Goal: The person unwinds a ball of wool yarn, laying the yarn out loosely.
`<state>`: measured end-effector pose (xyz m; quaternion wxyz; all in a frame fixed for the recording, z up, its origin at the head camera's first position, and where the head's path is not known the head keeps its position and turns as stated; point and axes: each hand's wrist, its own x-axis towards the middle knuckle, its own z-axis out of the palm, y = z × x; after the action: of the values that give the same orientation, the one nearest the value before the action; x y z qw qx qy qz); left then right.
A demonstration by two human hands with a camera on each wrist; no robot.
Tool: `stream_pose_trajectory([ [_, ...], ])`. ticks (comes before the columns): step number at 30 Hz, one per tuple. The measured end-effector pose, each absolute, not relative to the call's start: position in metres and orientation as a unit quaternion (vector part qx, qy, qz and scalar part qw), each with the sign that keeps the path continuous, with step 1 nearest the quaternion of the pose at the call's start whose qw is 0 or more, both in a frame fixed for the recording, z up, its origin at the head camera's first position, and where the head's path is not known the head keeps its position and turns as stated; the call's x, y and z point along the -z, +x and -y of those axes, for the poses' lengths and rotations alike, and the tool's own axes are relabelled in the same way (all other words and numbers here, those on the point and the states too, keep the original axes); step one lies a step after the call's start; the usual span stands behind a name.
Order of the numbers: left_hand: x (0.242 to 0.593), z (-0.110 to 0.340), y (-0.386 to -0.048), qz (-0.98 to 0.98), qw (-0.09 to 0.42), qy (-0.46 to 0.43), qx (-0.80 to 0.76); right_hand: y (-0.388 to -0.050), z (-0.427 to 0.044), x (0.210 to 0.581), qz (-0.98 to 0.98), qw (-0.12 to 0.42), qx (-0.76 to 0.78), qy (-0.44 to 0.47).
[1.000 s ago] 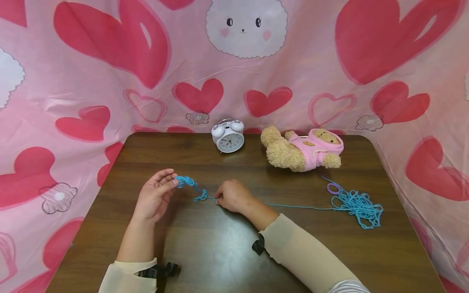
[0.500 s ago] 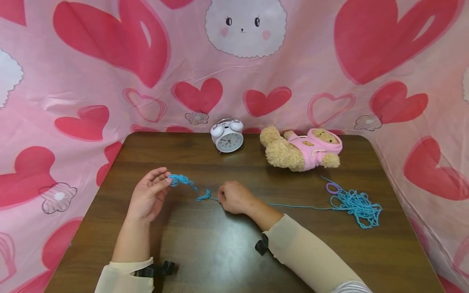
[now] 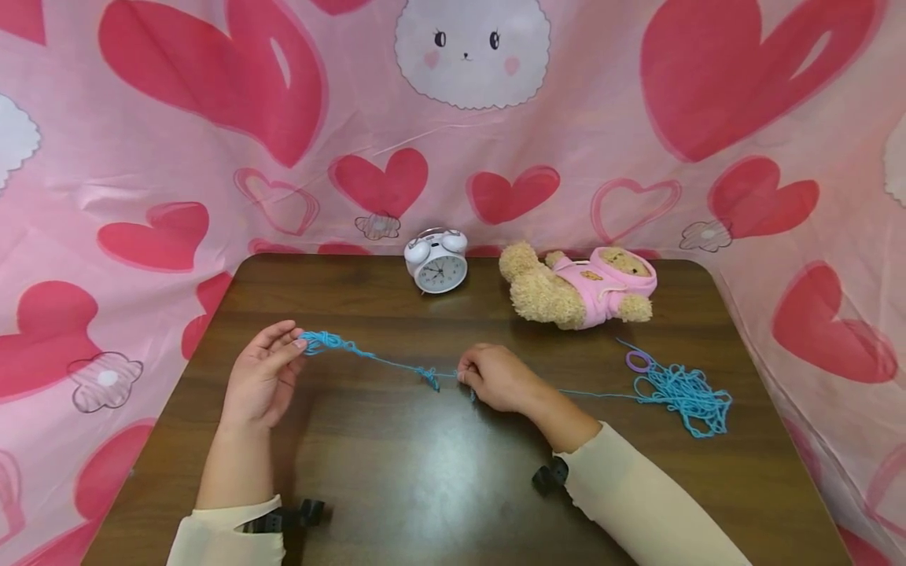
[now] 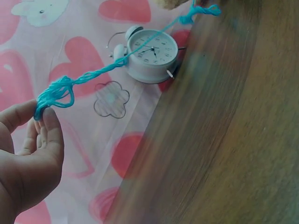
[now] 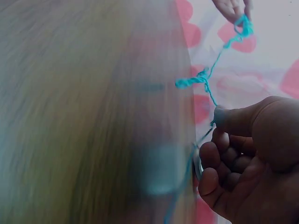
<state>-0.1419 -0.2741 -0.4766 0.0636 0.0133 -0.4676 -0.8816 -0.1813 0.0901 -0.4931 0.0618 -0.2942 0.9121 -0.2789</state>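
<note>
A bunched, looped tangle of blue yarn [image 3: 325, 340] is pinched between the thumb and fingers of my left hand [image 3: 263, 376], at the table's left. From that bunch a strand runs right, through a small knotted clump [image 4: 187, 18], to my right hand [image 3: 499, 377]. Thumb and forefinger of the right hand pinch the strand, as the right wrist view shows; its other fingers are curled. Beyond the right hand the yarn trails across the table to a loose blue pile [image 3: 686, 399]. Both hands are above the tabletop, with the strand between them stretched nearly straight.
A white alarm clock [image 3: 436, 262] stands at the table's back edge. Right of it a teddy bear [image 3: 580, 287] in a pink hoodie lies on its back. A purple ring [image 3: 639, 361] lies against the yarn pile. A heart-patterned cloth [image 3: 283, 196] hangs behind the brown table [image 3: 396, 479].
My left hand has moved left with the bunch and my right hand has moved right, still pinching the yarn. The strand between them is longer and tauter, and the small clump has shifted right.
</note>
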Motion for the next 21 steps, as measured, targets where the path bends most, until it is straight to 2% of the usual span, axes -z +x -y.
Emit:
stream_pose_trajectory([
  [21, 0.473, 0.293, -0.138, 0.415, 0.099, 0.01, 0.904, -0.167, -0.183, 0.48, -0.934, 0.014, 0.269, -0.234],
])
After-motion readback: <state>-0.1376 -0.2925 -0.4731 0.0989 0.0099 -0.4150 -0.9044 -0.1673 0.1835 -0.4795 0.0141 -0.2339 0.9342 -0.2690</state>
